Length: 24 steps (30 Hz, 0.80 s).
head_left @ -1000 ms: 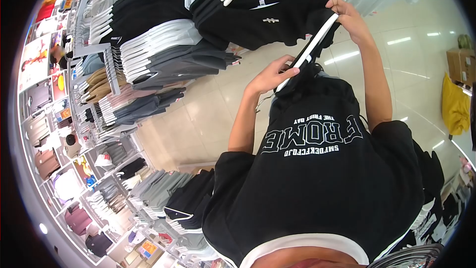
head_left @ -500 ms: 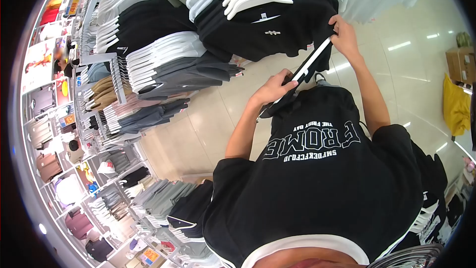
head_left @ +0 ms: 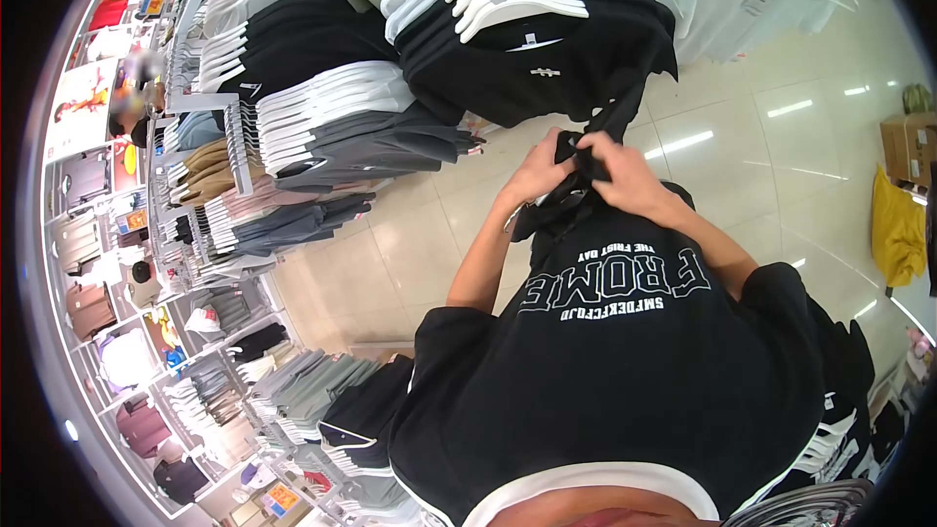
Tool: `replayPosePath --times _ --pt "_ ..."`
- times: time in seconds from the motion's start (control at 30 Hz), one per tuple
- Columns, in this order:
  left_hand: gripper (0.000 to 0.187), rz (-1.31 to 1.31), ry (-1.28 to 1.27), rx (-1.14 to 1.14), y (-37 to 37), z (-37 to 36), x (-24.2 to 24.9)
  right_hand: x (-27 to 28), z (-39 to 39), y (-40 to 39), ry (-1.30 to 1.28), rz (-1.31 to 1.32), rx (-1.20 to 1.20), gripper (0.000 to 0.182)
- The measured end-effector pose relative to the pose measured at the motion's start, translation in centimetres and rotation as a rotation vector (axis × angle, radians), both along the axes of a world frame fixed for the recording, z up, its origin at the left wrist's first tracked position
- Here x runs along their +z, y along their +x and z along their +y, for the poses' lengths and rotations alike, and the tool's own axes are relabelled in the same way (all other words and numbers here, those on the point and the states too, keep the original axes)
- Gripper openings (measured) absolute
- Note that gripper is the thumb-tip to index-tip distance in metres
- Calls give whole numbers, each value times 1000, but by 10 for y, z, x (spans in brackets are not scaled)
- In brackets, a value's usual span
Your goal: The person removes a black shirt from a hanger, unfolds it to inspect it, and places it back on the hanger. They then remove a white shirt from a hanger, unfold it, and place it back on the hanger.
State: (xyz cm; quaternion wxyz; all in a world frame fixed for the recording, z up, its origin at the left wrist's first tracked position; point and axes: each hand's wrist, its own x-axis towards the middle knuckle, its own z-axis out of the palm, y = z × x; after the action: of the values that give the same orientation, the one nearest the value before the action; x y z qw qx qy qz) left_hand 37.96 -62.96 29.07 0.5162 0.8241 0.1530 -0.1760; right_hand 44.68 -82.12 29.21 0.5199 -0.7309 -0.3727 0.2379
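Both hands are close together in front of my chest, gripping a bunched black garment (head_left: 576, 197). My left hand (head_left: 539, 174) is closed on its left side. My right hand (head_left: 627, 178) pinches the cloth from the right, fingers curled toward the left hand. A strip of black cloth runs from between the hands up toward the black T-shirts (head_left: 547, 88), overlapping them in this view. Those T-shirts hang on white hangers (head_left: 522, 12) just beyond my hands. The garment's lower folds hang over the front of my own black printed shirt (head_left: 615, 371).
Grey T-shirts (head_left: 361, 151) hang in rows on a metal rack (head_left: 234, 137) at the left. Pale translucent garments (head_left: 752, 0) hang at the upper right. Tiled floor (head_left: 439, 234) lies below. A cardboard box (head_left: 908, 148) and a yellow cloth (head_left: 896, 234) are at the far right.
My right hand has come down and left from the T-shirts' edge to meet the left hand. The white strip between the hands is out of sight, and the black cloth is now bunched.
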Motion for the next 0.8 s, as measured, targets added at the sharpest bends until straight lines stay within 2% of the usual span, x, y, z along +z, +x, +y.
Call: replayPosePath --times 0.03,0.07,0.13,0.17,0.27,0.33,0.37,0.47,0.5,0.6,0.63,0.67,0.7,0.8 --pt "51 27 -10 -18 2 3 1 3 -2 2 -31 -106 134 60" --pt "52 53 -21 -35 3 6 2 7 -5 6 -11 -94 141 64" --pt "48 -56 -21 -60 1 11 9 19 -10 20 29 -67 157 72" --pt "46 -111 -21 -72 1 12 14 32 -17 34 -119 -2 167 81" --pt "39 -164 7 -133 2 19 37 33 -32 62 -37 -447 -25 87" --pt "38 -100 36 -196 5 22 62 41 -38 77 -51 -582 -14 85" --pt "35 -178 65 -247 5 22 70 43 -40 82 -58 -647 -6 85" --pt "37 -181 52 -367 10 23 99 49 -44 87 -121 -672 61 75" --pt "39 -146 86 -370 11 22 108 52 -41 85 -27 -787 14 56" --pt "38 -16 -89 -364 22 26 122 27 -38 77 -55 -780 76 39" --pt "38 -47 -76 -364 26 31 120 29 -35 69 70 -845 -31 30" --pt "40 -166 -135 -337 28 39 114 30 -37 68 93 -841 -73 30" --pt "41 -93 -205 -251 32 54 110 30 -39 69 117 -836 -115 29" --pt "61 -104 -633 57 29 89 115 26 -51 76 112 -746 -315 21"
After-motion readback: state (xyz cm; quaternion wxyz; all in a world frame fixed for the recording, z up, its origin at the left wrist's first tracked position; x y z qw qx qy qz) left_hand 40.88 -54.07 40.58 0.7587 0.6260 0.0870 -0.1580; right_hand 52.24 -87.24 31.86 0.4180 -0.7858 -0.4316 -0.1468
